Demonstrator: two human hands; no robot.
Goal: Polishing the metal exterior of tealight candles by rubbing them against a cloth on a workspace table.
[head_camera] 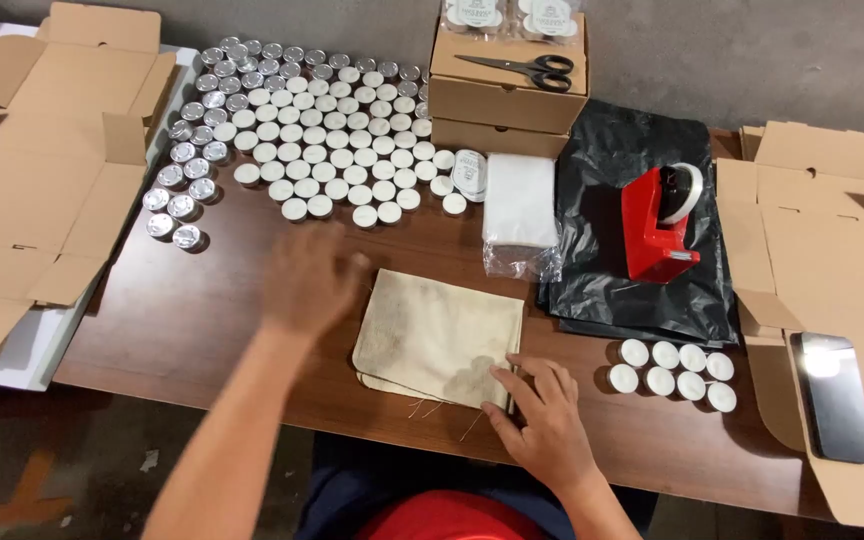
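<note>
Head view shows the right hand (542,420) spread flat, pinning the beige cloth pouch (440,338) at the table's (182,320) near middle, while the blurred, empty left hand (310,280) reaches toward the tealight candles (322,150); firm pressure near the pouch's open edge probably prevents sliding.

The cloth bags (439,338) at the centre look like matt, coarse-woven beige fabric. At 11 o'clock the tealights (322,130) show shiny metal cups and matt white wax. At 2 o'clock lie a glossy black plastic sheet (642,225) and a smooth red plastic tape dispenser (659,222). The wooden table (182,320) has a slight sheen.
</note>
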